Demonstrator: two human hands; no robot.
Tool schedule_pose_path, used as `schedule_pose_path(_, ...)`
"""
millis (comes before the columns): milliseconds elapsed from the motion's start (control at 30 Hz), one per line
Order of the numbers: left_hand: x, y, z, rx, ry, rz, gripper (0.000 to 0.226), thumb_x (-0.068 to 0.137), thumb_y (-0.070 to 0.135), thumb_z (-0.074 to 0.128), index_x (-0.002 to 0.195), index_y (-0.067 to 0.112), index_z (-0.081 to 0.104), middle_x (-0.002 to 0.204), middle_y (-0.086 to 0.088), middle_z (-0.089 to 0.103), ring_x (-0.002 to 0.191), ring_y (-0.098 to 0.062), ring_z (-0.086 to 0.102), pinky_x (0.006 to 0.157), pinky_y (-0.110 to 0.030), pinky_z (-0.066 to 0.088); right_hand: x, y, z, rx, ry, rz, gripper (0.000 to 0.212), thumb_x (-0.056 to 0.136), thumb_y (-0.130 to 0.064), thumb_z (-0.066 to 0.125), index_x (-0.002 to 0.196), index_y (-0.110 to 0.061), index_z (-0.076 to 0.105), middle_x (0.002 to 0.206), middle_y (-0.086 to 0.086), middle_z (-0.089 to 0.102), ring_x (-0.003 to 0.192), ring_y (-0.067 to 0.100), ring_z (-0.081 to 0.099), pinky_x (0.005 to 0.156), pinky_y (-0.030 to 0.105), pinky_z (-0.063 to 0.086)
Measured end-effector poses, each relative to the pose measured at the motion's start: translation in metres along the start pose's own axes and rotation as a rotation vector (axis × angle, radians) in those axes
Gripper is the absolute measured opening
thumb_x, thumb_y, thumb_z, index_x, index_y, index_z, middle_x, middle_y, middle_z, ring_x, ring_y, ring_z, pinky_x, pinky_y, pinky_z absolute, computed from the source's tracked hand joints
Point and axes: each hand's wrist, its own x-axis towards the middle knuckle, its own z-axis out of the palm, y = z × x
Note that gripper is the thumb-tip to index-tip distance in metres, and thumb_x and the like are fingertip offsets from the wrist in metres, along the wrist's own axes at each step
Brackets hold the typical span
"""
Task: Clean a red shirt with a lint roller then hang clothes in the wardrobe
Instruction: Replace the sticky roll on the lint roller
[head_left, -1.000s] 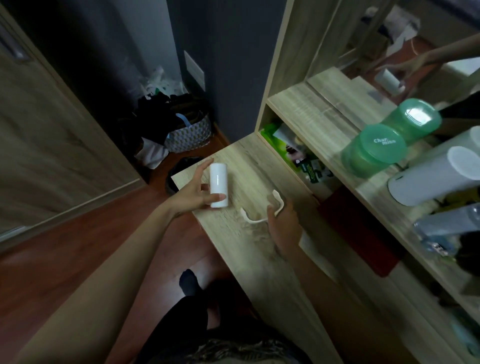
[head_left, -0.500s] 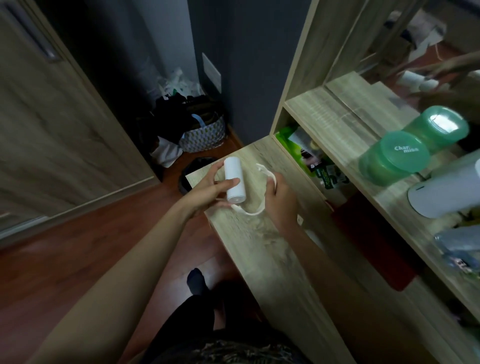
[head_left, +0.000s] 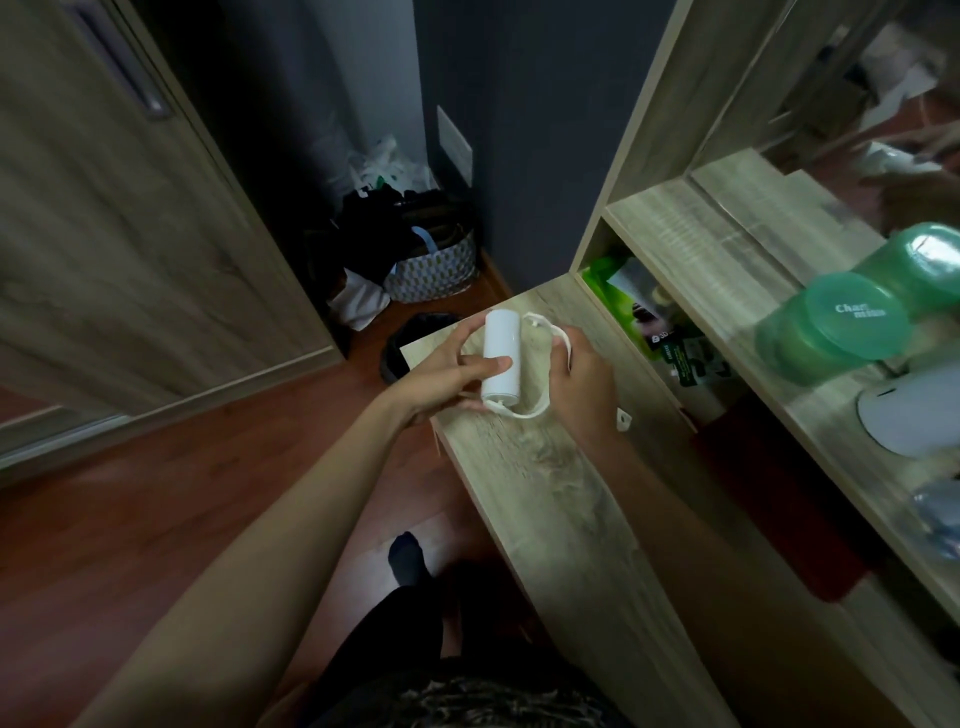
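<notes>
While our left hand (head_left: 441, 371) wraps the white roll (head_left: 501, 361) and our right hand (head_left: 582, 371) pinches the thin handle loop (head_left: 540, 410) just above the tabletop (head_left: 550, 483), we judge this lint roller light, rigid, smooth-cased, best gripped mid-barrel.

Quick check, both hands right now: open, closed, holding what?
Left hand: closed on the white cylindrical lint roller.
Right hand: closed on the curved white plastic handle by the roller.
</notes>
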Motion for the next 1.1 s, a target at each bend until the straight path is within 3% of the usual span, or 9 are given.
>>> schedule_pose_path(533,-0.008,0.005,0.003,0.08,-0.023,-0.002,0.066,0.09,0.017,0.066,0.141,0.035,0.029,0.099,-0.004,0.069,0.084,-0.018,0.073,0.071,-0.035,0.061,-0.003,-0.006,0.001,-0.027,0.044,0.045,0.028,0.099,-0.018,0.044,0.115,-0.005,0.062,0.104,0.013,0.07,0.095,0.025,0.065,0.078,0.027,0.045)
schedule_pose_path(700,-0.01,0.006,0.005,0.209,-0.02,0.011,0.073,0.089,0.016,0.067,0.145,0.033,0.025,0.097,-0.003,0.065,0.083,-0.021,0.07,0.066,-0.034,0.061,-0.005,-0.006,0.005,-0.041,0.004,0.117,0.026,0.098,-0.018,0.044,0.11,-0.004,0.064,0.101,0.014,0.069,0.092,0.026,0.064,0.076,0.029,0.045)
schedule_pose_path(967,-0.011,0.005,0.005,0.316,-0.069,0.016,0.066,0.089,0.013,0.066,0.141,0.032,0.029,0.088,-0.005,0.062,0.059,-0.005,0.067,0.049,-0.021,0.052,-0.007,-0.005,0.01,-0.047,-0.036,0.127,0.026,0.098,-0.019,0.044,0.107,-0.003,0.063,0.098,0.015,0.067,0.088,0.025,0.061,0.07,0.027,0.038)
schedule_pose_path(1100,-0.012,0.004,0.003,0.313,-0.075,0.026,0.062,0.09,0.013,0.066,0.136,0.035,0.031,0.089,-0.005,0.063,0.057,-0.005,0.067,0.048,-0.02,0.051,-0.008,-0.005,0.011,-0.056,-0.044,0.125,0.027,0.098,-0.019,0.044,0.107,-0.003,0.063,0.099,0.015,0.068,0.087,0.023,0.06,0.07,0.026,0.035)
